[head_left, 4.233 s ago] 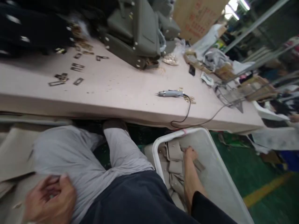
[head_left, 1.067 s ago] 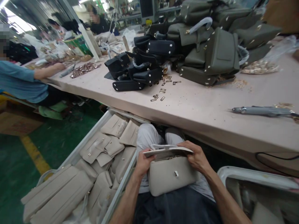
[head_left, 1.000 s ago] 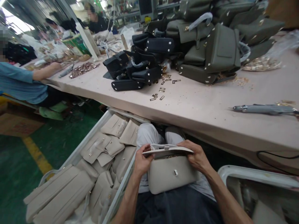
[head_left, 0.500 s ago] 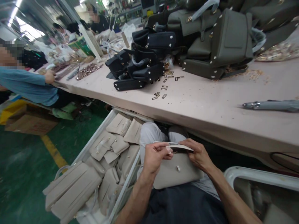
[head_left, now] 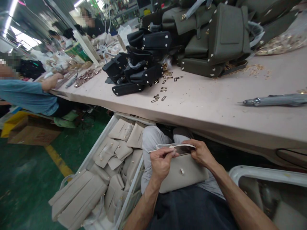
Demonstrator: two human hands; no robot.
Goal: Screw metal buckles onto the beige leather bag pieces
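A light beige handbag (head_left: 184,174) rests on my lap, below the table edge. My left hand (head_left: 161,161) is closed in a pinch on the left part of the bag's raised flap, over a small white bit I cannot name. My right hand (head_left: 200,153) grips the flap's right end, fingers curled over its edge. A small metal clasp (head_left: 182,171) shows on the bag's front.
A white bin (head_left: 96,153) of beige bag parts stands at my left; another white bin (head_left: 266,177) at my right. The pink table (head_left: 203,102) carries black bags (head_left: 136,64), olive bags (head_left: 216,41), loose metal fittings (head_left: 160,94) and a grey electric tool (head_left: 275,100). A person in blue (head_left: 26,95) sits far left.
My left hand moved from the flap's left end toward its middle and closed into a pinch. The bag has stayed on my lap, and the view has swung slightly.
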